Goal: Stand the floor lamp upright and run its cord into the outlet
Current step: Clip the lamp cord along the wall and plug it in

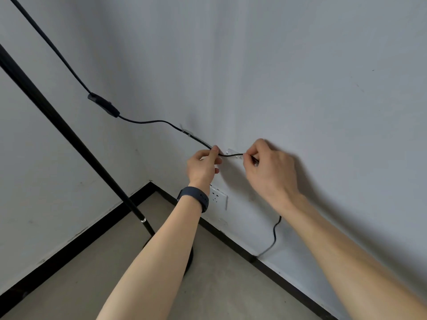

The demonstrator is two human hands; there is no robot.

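The lamp's black cord [147, 121] runs along the grey wall [300, 77], and both hands pinch it where it crosses just above the white outlet [219, 197]. The left hand [203, 168] grasps the cord between thumb and fingertips [215, 150], and the right hand [270, 167] grips it a little further along with its own fingertips [248, 159] closed around it; the short stretch between the two grips passes over a small clear clip [232, 151] stuck to the wall. Away from the left fingers, up and to the left, the cord passes through another clear clip [187, 132], sags in a shallow curve, and reaches an inline switch [104, 105], beyond which a flatter black length climbs towards the top left corner. Below the right wrist a further piece of cord [273, 236] hangs in a loose wave down to the black skirting board [288, 282]; its plug end cannot be made out. The outlet sits directly under the left hand, partly hidden by the wrist, which wears a dark band [194, 197]. Further left of the hands, the lamp pole [69, 132] stands in the room corner, leaning across the view through the wide lens, with its round base [190, 257] on the beige floor [80, 273] mostly behind the left forearm.
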